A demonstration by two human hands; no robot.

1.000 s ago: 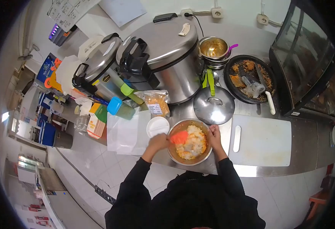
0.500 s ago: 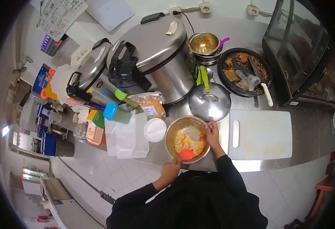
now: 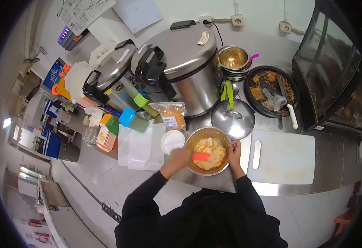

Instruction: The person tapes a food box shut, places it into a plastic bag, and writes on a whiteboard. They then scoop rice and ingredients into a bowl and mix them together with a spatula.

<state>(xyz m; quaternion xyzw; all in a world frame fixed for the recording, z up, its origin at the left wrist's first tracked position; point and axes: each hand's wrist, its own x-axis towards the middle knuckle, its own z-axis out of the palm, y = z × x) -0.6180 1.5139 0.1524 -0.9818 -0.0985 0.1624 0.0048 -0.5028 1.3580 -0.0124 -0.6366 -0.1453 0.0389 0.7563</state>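
Note:
A metal mixing bowl [image 3: 191, 142] stands at the counter's front edge, with a pale yellow and orange chunky mixture [image 3: 214, 155] inside. My left hand [image 3: 180, 159], a little blurred, is closed on a spatula with a red-orange blade [image 3: 201, 156]; the blade lies in the bowl, over the mixture. On the bowl's right side, my right hand [image 3: 234, 153] grips the rim. A round white lid or dish [image 3: 173, 141] lies just left of the bowl. Behind the bowl is a round metal pot lid [image 3: 243, 124].
A white cutting board [image 3: 286, 157] lies to the right. Behind it, a black round tray [image 3: 263, 109] holds crumbs, a knife [image 3: 290, 107] and crumpled plastic. Two large metal cookers [image 3: 193, 87] stand at the back. White paper [image 3: 141, 146], a bag of orange crumbs [image 3: 174, 120] and a blue-lidded container [image 3: 135, 122] sit left.
My left hand has moved up along the bowl's left side, and the spatula blade now points sideways to the right. The mixture has shifted. The whole view has turned slightly.

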